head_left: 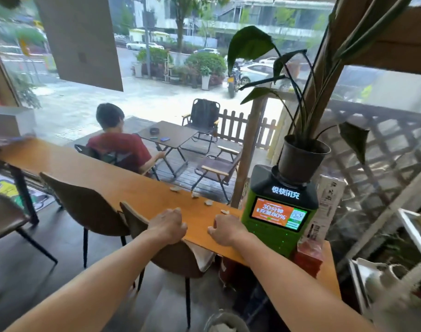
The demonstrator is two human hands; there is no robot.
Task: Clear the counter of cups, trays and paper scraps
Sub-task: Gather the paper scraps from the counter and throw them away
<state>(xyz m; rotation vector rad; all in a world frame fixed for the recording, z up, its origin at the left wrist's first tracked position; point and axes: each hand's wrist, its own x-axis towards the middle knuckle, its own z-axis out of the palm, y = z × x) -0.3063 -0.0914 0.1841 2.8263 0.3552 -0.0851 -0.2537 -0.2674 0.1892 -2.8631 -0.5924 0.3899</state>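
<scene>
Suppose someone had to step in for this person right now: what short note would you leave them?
Left hand: curled at the near edge of the counter; whether it holds anything cannot be seen.
Right hand: palm down on the counter beside the green charging kiosk, fingers bent, contents unclear.
Left to clear: four paper scraps along the far edge, at and.
A cloth hangs under the near edge, between the hands.
No cups or trays show on this stretch; the blurred far left end needs checking.

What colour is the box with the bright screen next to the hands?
Green, with a black top, seen in the head view: charging box.
</scene>
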